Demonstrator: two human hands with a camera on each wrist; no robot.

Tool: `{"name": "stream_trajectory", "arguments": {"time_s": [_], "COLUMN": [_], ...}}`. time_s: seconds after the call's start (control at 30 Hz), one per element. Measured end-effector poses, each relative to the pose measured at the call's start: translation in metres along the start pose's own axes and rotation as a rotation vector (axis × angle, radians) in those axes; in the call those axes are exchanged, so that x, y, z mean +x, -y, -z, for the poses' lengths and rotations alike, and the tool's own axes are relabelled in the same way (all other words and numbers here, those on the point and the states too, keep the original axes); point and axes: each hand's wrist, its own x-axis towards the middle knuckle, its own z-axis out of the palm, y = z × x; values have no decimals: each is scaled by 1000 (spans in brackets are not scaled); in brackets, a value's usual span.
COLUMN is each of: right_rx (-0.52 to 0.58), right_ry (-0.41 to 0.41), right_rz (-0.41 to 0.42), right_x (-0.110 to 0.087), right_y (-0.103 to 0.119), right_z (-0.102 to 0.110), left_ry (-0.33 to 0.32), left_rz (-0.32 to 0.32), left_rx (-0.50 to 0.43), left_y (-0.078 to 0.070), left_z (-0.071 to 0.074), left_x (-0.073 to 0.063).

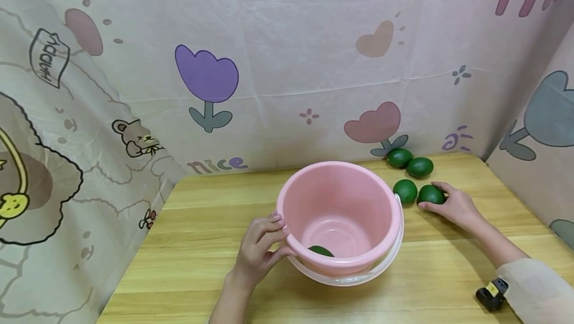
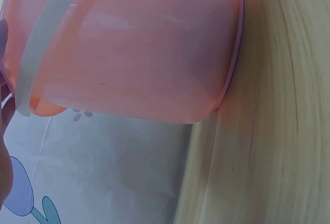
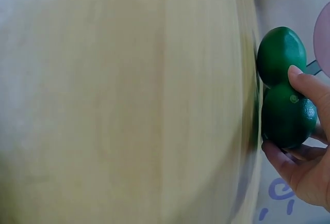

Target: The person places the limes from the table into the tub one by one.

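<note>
A pink bucket (image 1: 339, 209) stands on the table with its white handle (image 1: 343, 280) lowered toward the near side. My left hand (image 1: 257, 249) grips the bucket's left rim, thumb outside and fingertips at the edge. Inside, partly hidden by the near wall, lies a green lime (image 1: 320, 250). To the right of the bucket, my right hand (image 1: 457, 207) holds another lime (image 1: 431, 194) between thumb and fingers, on the table. A neighbouring lime (image 1: 405, 191) sits just left of it; in the right wrist view that lime (image 3: 281, 53) appears above the held one.
Two more limes, a left one (image 1: 399, 158) and a right one (image 1: 420, 167), lie farther back by the printed cloth (image 1: 287, 65). The cloth stands along the back and sides of the wooden table (image 1: 202, 224). A small black device (image 1: 492, 294) is at my right sleeve.
</note>
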Motion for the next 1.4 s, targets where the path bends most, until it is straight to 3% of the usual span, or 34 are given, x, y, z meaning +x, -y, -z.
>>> {"name": "stream_trajectory", "arguments": {"time_s": [0.43, 0.9, 1.4], "right_rx": [-11, -17, 32], "right_ry": [-40, -143, -126], "right_rz": [28, 86, 75], "right_x": [-7, -19, -24], "right_y": [6, 19, 33], "right_z": [12, 39, 61], "left_ry": [5, 4, 4], "left_rz": [14, 21, 19], "left_rx": [8, 12, 7], "left_y": [0, -1, -1], "left_z": [0, -1, -1], "left_x": [-5, -5, -6]}}
